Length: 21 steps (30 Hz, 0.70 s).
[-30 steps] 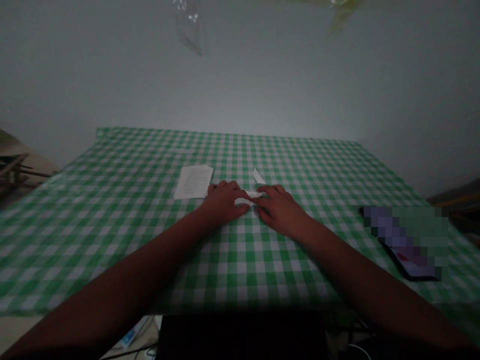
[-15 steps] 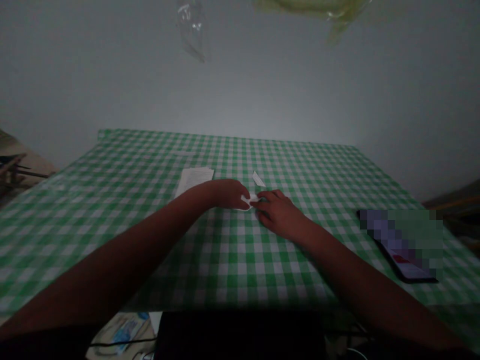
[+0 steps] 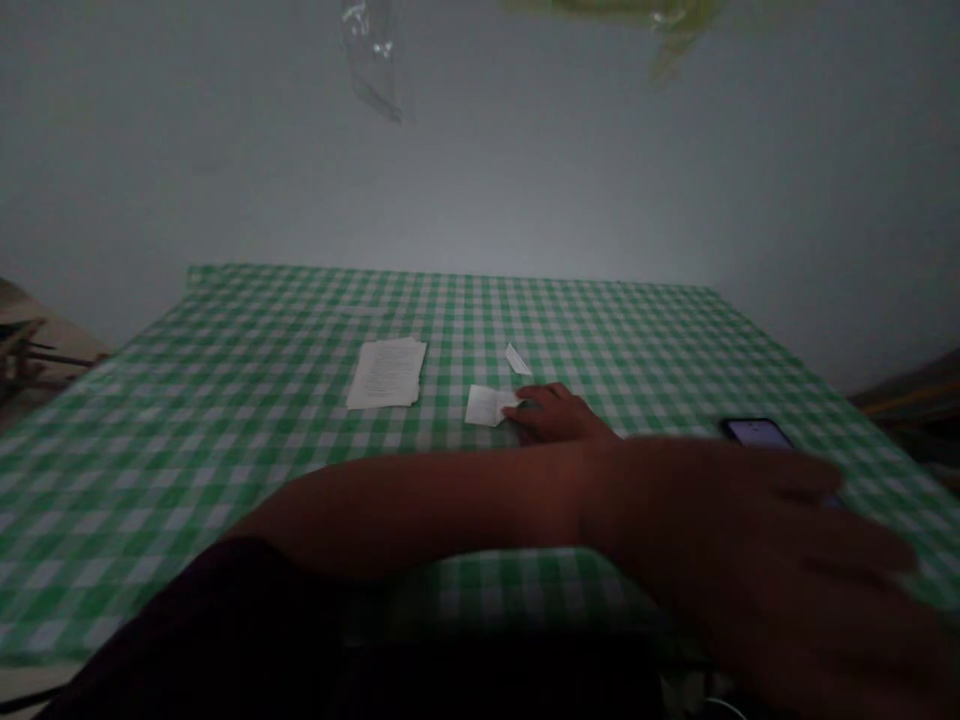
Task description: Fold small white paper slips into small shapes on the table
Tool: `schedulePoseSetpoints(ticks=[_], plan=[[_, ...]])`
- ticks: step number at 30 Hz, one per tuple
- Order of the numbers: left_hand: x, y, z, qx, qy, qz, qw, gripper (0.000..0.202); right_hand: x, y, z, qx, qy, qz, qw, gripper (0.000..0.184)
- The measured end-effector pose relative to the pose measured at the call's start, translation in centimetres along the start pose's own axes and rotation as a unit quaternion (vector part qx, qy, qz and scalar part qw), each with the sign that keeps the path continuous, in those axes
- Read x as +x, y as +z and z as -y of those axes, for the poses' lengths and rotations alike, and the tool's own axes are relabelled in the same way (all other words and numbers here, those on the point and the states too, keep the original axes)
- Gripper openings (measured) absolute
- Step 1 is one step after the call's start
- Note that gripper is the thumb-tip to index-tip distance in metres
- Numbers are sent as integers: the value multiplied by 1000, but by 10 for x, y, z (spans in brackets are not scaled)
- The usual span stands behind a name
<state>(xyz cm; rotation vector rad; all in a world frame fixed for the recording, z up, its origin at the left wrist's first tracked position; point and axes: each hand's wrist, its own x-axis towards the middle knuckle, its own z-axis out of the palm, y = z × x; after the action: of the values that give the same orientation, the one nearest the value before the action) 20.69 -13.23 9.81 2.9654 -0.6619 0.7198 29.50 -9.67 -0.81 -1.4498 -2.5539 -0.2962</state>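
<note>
A small white piece of paper (image 3: 484,406) with a crease lies on the checked cloth in the middle. My right hand (image 3: 559,410) is at its right edge, thumb and fingertips closed on the paper. Stretched across in front of my right forearm, my left hand (image 3: 765,560) is large, near and blurred by motion. Its fingers are apart and nothing shows in them. Beneath it, partly covered, is a smartphone (image 3: 759,432) whose upper end shows.
A stack of printed paper sheets (image 3: 388,373) lies to the left. Behind my right hand is a narrow folded paper strip (image 3: 517,360). The green-and-white checked tablecloth (image 3: 225,400) runs back to the wall (image 3: 480,170), where clear and yellow plastic hangs.
My left hand has let go of the small paper and swung far right, over the phone. The paper now lies more open beside my right hand, which has hardly moved.
</note>
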Motion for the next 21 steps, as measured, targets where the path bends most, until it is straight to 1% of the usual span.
schedulePoseSetpoints(ticks=[1,2,4,5,6,7,9,11,12,13,14,15,16,18,19,20,21], plan=[[1,12,-11,-10,15,-8,1000,28,1,-2,0,20,12,25,999,32],[-1,26,-21,-8,10,-12,1000,34,1,-4,1,40,25,45,998,35],[-10,52,-35,2,-33,2,999,50,0,-7,3,72,46,70,994,39],[-15,62,-40,-2,-58,16,998,56,0,-8,4,83,53,81,992,40],[-20,70,-43,-16,-61,30,998,57,-1,-9,5,89,56,87,991,41],[-24,73,-45,-35,-53,47,997,54,-2,-9,6,91,57,92,990,41],[-29,70,-46,-87,-24,79,993,44,-2,-9,6,93,60,94,989,42],[-33,58,-43,-143,34,98,984,30,-3,-8,5,96,60,94,989,42],[-37,51,-41,-157,81,91,980,20,-2,-8,5,98,59,94,989,42],[-42,45,-38,-157,132,69,976,15,-2,-7,4,100,58,95,989,42],[-48,40,-34,-153,175,38,972,21,-2,-7,4,101,56,95,989,42],[-56,36,-30,-146,202,4,968,28,-2,-7,3,101,55,95,989,42],[-66,34,-25,-114,176,-3,978,31,-2,-7,2,100,54,95,989,43],[-86,32,-13,-50,117,-5,992,31,-2,-7,1,101,55,98,989,43],[-97,32,-6,-14,74,3,997,30,-1,-7,0,103,55,100,988,43],[-107,31,1,18,42,12,999,28,-1,-7,0,106,55,103,987,43],[-116,29,8,45,29,16,998,25,-1,-7,0,110,56,105,987,42]])
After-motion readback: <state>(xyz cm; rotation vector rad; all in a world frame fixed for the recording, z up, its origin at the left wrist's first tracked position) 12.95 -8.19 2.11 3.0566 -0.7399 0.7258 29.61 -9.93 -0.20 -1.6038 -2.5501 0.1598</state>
